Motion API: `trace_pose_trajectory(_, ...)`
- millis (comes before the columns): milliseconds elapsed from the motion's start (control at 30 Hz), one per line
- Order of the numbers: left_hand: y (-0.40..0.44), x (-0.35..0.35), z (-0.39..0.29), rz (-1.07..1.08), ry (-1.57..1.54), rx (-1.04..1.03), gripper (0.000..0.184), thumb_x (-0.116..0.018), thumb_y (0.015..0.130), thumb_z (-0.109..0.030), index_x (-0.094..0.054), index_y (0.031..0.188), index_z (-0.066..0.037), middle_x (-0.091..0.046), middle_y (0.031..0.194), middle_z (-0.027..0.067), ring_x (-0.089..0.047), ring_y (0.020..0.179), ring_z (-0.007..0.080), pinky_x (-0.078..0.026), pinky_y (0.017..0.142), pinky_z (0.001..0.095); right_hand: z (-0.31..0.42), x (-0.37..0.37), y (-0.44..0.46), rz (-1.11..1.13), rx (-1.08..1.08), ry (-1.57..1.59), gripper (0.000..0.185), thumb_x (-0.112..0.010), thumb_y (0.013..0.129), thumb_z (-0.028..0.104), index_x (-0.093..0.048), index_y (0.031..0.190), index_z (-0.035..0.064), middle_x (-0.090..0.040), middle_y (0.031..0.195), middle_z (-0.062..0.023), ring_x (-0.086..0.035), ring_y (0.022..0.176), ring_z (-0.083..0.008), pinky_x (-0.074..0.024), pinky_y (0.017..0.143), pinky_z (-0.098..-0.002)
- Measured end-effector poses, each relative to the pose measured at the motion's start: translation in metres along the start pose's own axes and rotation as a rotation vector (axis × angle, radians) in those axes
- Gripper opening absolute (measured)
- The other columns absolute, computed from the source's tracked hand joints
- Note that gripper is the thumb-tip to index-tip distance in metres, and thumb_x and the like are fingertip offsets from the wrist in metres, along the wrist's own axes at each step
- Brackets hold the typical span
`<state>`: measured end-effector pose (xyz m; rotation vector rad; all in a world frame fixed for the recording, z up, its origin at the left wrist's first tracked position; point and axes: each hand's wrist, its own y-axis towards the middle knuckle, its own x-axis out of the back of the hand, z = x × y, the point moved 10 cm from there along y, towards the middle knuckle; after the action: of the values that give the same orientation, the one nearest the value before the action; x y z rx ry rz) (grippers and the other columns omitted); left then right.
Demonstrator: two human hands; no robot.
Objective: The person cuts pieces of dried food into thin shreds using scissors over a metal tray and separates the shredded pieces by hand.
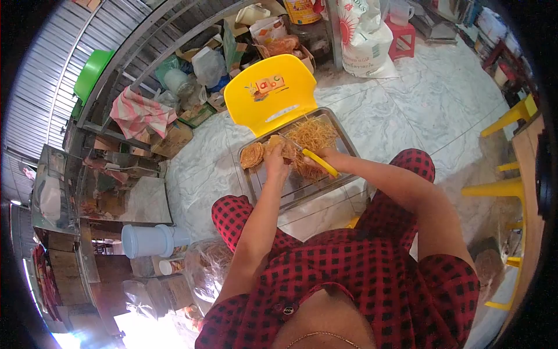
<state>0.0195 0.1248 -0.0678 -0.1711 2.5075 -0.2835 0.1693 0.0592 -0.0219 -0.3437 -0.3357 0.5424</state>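
Note:
My left hand is closed around a flat orange-brown piece, its kind unclear, over the left part of a metal tray. My right hand grips yellow-handled scissors, whose blades point at the held piece. Whether the blades are apart is too small to tell. Round, flat orange-brown pieces lie stacked at the tray's left end, beside my left hand. A heap of thin brown shreds covers the tray's far right part, and some lie below the scissors.
Just beyond the tray rises a yellow chair back. A large white sack and a red stool stand farther back. Boxes and bags crowd the shelf at far left. Yellow stools stand by a wooden table edge at right.

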Motion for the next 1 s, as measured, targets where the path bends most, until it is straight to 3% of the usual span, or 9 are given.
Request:
trace_pose_trajectory(233, 0.020, 0.031, -0.008, -0.098, 0.007, 0.021, 0.018, -0.057, 0.084, -0.012, -0.052, 0.099, -0.005, -0.060, 0.080, 0.0075, -0.060, 0.060, 0.0203, -0.049, 0.046, 0.0335, 0.002, -0.014, 0.000, 0.128, 0.053, 0.078, 0.070, -0.050, 0.078, 0.066, -0.056, 0.106, 0.0023, -0.050, 0.061, -0.0063, -0.053, 0.049, -0.0152, -0.0444, 0.044, -0.0269)
trace_pose_trajectory(333, 0.014, 0.025, -0.020, -0.084, 0.033, -0.064, 0.018, -0.057, 0.084, -0.014, -0.052, 0.099, -0.005, -0.060, 0.080, 0.0078, -0.060, 0.061, 0.0205, -0.049, 0.045, 0.0340, -0.018, -0.021, 0.011, 0.190, 0.001, -0.018, 0.072, -0.046, 0.079, 0.068, -0.054, 0.111, 0.0032, -0.049, 0.064, -0.0071, -0.054, 0.053, -0.0146, -0.0454, 0.046, -0.0271)
trace_pose_trajectory(433, 0.013, 0.021, -0.017, -0.086, 0.103, -0.059, 0.016, -0.056, 0.084, -0.013, -0.053, 0.097, -0.005, -0.060, 0.080, 0.0079, -0.060, 0.061, 0.0204, -0.050, 0.045, 0.0340, -0.011, -0.021, 0.007, 0.207, -0.004, -0.056, 0.074, -0.043, 0.080, 0.069, -0.054, 0.112, 0.0030, -0.054, 0.070, -0.0103, -0.055, 0.054, -0.0175, -0.0473, 0.051, -0.0284)
trace_pose_trajectory(500, 0.014, 0.019, -0.019, -0.092, 0.071, -0.126, 0.014, -0.056, 0.084, -0.013, -0.054, 0.095, -0.004, -0.061, 0.078, 0.0082, -0.061, 0.061, 0.0202, -0.051, 0.046, 0.0333, 0.010, -0.014, -0.001, 0.155, 0.092, -0.191, 0.077, -0.040, 0.080, 0.070, -0.054, 0.114, 0.0023, -0.060, 0.082, -0.0165, -0.059, 0.066, -0.0253, -0.0489, 0.062, -0.0338)
trace_pose_trajectory(633, 0.007, 0.015, -0.025, -0.114, 0.139, -0.078, 0.012, -0.055, 0.084, -0.013, -0.055, 0.093, -0.004, -0.061, 0.076, 0.0083, -0.061, 0.060, 0.0200, -0.051, 0.045, 0.0327, 0.023, -0.013, -0.010, 0.134, 0.147, -0.217, 0.077, -0.040, 0.080, 0.070, -0.056, 0.113, 0.0021, -0.061, 0.094, -0.0213, -0.058, 0.083, -0.0319, -0.0466, 0.075, -0.0383)
trace_pose_trajectory(700, 0.000, 0.006, -0.027, -0.114, 0.107, -0.075, 0.013, -0.056, 0.084, -0.013, -0.054, 0.093, -0.004, -0.060, 0.076, 0.0085, -0.061, 0.060, 0.0197, -0.051, 0.045, 0.0325, 0.003, -0.015, -0.003, 0.170, 0.004, -0.159, 0.075, -0.039, 0.081, 0.069, -0.057, 0.110, 0.0022, -0.062, 0.091, -0.0210, -0.059, 0.084, -0.0309, -0.0466, 0.074, -0.0386)
trace_pose_trajectory(800, -0.002, 0.007, -0.025, -0.112, 0.126, -0.040, 0.012, -0.056, 0.084, -0.013, -0.054, 0.093, -0.004, -0.060, 0.076, 0.0080, -0.061, 0.060, 0.0193, -0.051, 0.045, 0.0321, 0.014, -0.010, -0.005, 0.106, 0.126, -0.215, 0.074, -0.042, 0.081, 0.068, -0.057, 0.109, 0.0020, -0.061, 0.079, -0.0176, -0.061, 0.070, -0.0263, -0.0482, 0.063, -0.0351)
trace_pose_trajectory(933, 0.006, 0.015, -0.015, -0.105, 0.095, -0.054, 0.012, -0.054, 0.084, -0.012, -0.054, 0.093, -0.004, -0.060, 0.076, 0.0076, -0.061, 0.059, 0.0187, -0.050, 0.045, 0.0313, 0.002, -0.012, -0.003, 0.125, 0.055, -0.188, 0.071, -0.045, 0.080, 0.067, -0.058, 0.107, 0.0018, -0.060, 0.069, -0.0130, -0.060, 0.062, -0.0237, -0.0478, 0.057, -0.0333)
trace_pose_trajectory(1000, 0.009, 0.011, -0.015, -0.030, 0.115, -0.048, 0.012, -0.054, 0.084, -0.010, -0.054, 0.094, -0.004, -0.060, 0.076, 0.0072, -0.060, 0.059, 0.0182, -0.050, 0.046, 0.0308, -0.003, -0.007, -0.004, 0.091, -0.010, -0.048, 0.057, -0.052, 0.080, 0.061, -0.052, 0.086, 0.0036, -0.045, 0.056, -0.0028, -0.050, 0.042, -0.0143, -0.0421, 0.039, -0.0260)
